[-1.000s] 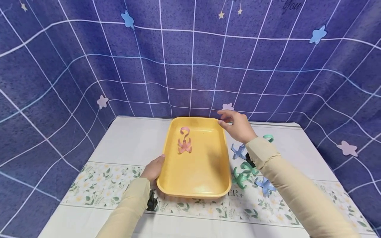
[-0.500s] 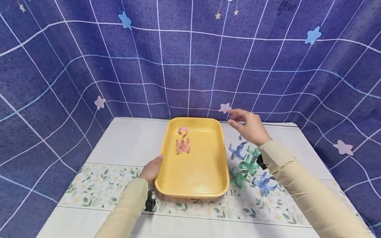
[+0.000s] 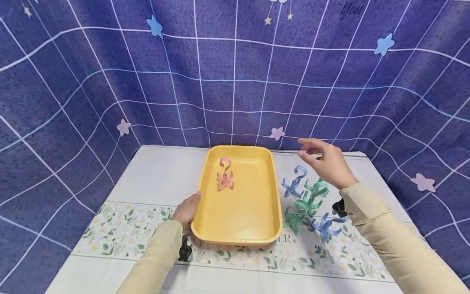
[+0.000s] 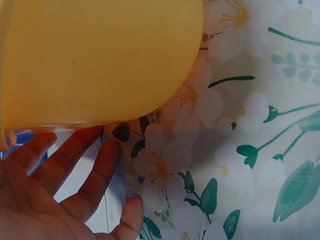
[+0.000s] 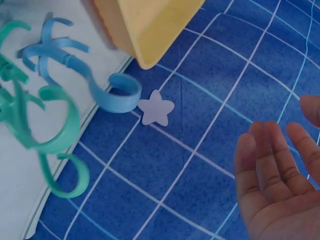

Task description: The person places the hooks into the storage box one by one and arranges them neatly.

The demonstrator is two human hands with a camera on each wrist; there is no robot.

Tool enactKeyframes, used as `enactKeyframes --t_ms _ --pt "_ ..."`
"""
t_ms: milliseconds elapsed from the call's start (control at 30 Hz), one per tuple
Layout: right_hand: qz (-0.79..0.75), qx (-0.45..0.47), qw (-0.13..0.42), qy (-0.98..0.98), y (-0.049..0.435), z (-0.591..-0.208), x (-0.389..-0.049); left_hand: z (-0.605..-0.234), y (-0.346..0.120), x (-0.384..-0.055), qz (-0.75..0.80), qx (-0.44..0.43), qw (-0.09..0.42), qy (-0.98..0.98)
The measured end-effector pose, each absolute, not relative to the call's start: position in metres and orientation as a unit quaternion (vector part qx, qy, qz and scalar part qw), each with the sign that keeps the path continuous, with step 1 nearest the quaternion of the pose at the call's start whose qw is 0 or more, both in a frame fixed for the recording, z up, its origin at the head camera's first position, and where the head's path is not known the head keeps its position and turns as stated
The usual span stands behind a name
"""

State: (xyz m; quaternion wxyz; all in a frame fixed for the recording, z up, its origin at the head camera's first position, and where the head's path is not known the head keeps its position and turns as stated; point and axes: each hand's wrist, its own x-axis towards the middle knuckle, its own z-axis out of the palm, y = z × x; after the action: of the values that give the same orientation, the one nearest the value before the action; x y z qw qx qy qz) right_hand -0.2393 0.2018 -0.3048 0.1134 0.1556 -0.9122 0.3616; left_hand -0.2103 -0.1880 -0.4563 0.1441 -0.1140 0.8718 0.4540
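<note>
In the head view my left hand [image 3: 187, 208] is at the left side of a yellow tray [image 3: 274, 196]. Its fingers [image 4: 90, 185] reach out fairly straight to the tray's outer wall in the left wrist view. A pink claw-shaped hook hanger [image 3: 225, 179] lies inside the tray, toward the far left. My right hand [image 3: 328, 161] hovers beyond the tray's right side with relaxed fingers and nothing held. Below it lie a blue claw hook hanger [image 3: 293, 188], green claw hook hangers [image 3: 308, 203] bunched together, and a second blue hanger [image 3: 324, 226] nearer me.
The table [image 3: 165, 171] has a white cover with a floral band across it. A blue gridded curtain [image 3: 235, 94] with star shapes rises behind the table and on both sides. Dark wrist devices [image 3: 185, 248] show at both sleeves.
My right hand has moved right, from over the tray's far right corner to above the hangers, uncovering more of the blue and green ones. My left hand stays at the tray.
</note>
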Motion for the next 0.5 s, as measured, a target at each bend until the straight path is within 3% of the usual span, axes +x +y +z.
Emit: enactKeyframes --t_ms 500 --pt "0.335 0.140 0.157 -0.918 0.247 -0.318 -0.218 -0.458 -0.188 -0.211 0.476 -0.123 0.149 0.858"
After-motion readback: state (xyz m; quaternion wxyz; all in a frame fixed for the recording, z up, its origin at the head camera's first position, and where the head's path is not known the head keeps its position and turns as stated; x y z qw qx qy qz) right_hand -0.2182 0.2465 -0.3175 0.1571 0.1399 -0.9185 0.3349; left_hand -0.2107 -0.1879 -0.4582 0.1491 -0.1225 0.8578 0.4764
